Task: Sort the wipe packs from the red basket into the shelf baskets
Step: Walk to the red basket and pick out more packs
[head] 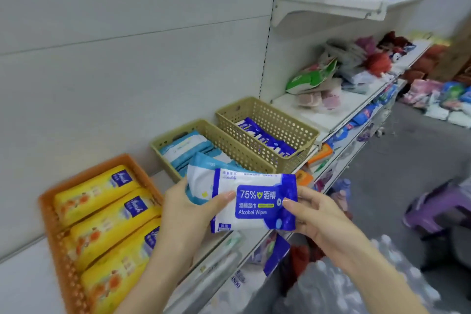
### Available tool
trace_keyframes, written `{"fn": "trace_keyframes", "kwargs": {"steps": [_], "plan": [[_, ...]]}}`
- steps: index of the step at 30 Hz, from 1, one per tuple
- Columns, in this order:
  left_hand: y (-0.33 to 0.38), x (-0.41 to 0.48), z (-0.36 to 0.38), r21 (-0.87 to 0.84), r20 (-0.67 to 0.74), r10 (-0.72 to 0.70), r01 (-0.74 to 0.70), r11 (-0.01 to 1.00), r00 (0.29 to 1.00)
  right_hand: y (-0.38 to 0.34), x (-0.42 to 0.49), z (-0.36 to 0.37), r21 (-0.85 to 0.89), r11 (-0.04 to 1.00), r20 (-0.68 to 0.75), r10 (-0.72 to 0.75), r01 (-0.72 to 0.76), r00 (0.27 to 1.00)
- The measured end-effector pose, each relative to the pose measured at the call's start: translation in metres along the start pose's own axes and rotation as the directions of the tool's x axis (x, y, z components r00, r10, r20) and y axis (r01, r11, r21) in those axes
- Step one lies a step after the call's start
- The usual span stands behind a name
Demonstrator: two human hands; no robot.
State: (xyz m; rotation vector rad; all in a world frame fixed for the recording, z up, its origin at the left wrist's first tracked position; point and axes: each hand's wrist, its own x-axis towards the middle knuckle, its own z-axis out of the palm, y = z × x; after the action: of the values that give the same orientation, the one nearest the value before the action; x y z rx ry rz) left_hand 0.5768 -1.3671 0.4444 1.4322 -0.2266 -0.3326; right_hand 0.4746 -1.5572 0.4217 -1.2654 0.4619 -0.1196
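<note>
A blue-and-white alcohol wipe pack (257, 205) is held in front of the shelf by both hands. My left hand (190, 214) grips its left end together with a light-blue wipe pack (201, 173) stacked behind it. My right hand (318, 214) pinches the right end. On the shelf stand three baskets: an orange basket (51, 214) with yellow wipe packs (102, 214), a tan basket (165, 143) with light-blue packs (183, 149), and a second tan basket (288, 132) with dark-blue packs (265, 140). The red basket is only partly visible low down (299, 257).
Further right the shelf (316, 115) carries loose packets and soft toys. An upper shelf (331, 0) holds blue-and-white bundles. A purple stool (438, 209) stands on the grey floor at right. Lower shelf tiers with packaged goods lie below my hands.
</note>
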Motion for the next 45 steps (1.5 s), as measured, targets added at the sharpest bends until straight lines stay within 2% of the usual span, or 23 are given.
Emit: {"fn": "trace_keyframes", "kwargs": {"steps": [4, 8, 13, 17, 19, 22, 25, 31, 36, 39, 42, 43, 45], "plan": [[0.001, 0.03, 0.018, 0.266, 0.092, 0.045, -0.068, 0.962, 0.995, 0.006, 0.029, -0.016, 0.01, 1.0, -0.038, 0.027, -0.026, 0.999], [0.011, 0.062, 0.048, 0.352, 0.131, 0.036, -0.08, 0.932, 0.991, -0.006, 0.071, -0.042, -0.051, 0.998, -0.012, -0.048, 0.048, 0.999], [0.006, 0.1, 0.08, 0.236, -0.038, -0.058, 0.065, 0.97, 0.998, -0.041, 0.134, -0.075, -0.093, 0.992, 0.107, -0.074, 0.084, 0.992], [-0.001, 0.126, 0.104, 0.122, -0.186, -0.14, 0.164, 0.979, 0.973, -0.067, 0.178, -0.095, -0.125, 0.989, 0.182, -0.06, 0.083, 0.982], [-0.006, 0.138, 0.113, 0.065, -0.274, -0.145, 0.169, 0.983, 0.951, -0.074, 0.195, -0.1, -0.127, 0.991, 0.203, -0.009, 0.036, 0.979], [-0.015, 0.15, 0.122, -0.034, -0.394, -0.156, 0.156, 0.987, 0.906, -0.074, 0.216, -0.102, -0.036, 0.997, 0.259, 0.079, -0.073, 0.962], [-0.025, 0.159, 0.125, -0.045, -0.489, -0.135, 0.13, 0.99, 0.862, -0.069, 0.23, -0.099, -0.031, 0.99, 0.315, 0.14, -0.138, 0.939], [-0.038, 0.167, 0.124, 0.014, -0.501, -0.106, 0.13, 0.991, 0.859, -0.062, 0.248, -0.087, -0.106, 0.98, 0.35, 0.198, -0.171, 0.916], [-0.043, 0.167, 0.116, -0.152, -0.458, -0.22, 0.168, 0.974, 0.861, -0.071, 0.262, -0.099, -0.154, 0.97, 0.316, 0.229, -0.188, 0.921], [-0.047, 0.163, 0.095, -0.272, -0.462, -0.278, 0.164, 0.948, 0.842, -0.086, 0.287, -0.124, -0.341, 0.937, 0.171, 0.135, -0.07, 0.976], [-0.048, 0.16, 0.075, -0.365, -0.481, -0.288, 0.109, 0.925, 0.828, -0.086, 0.31, -0.131, -0.613, 0.787, 0.123, 0.007, 0.071, 0.992], [-0.048, 0.16, 0.071, -0.385, -0.488, -0.286, 0.09, 0.918, 0.825, -0.083, 0.316, -0.127, -0.663, 0.744, 0.126, 0.005, 0.081, 0.992], [-0.049, 0.16, 0.065, -0.418, -0.502, -0.296, 0.072, 0.906, 0.813, -0.077, 0.324, -0.115, -0.655, 0.755, 0.119, 0.111, -0.006, 0.987]]}}
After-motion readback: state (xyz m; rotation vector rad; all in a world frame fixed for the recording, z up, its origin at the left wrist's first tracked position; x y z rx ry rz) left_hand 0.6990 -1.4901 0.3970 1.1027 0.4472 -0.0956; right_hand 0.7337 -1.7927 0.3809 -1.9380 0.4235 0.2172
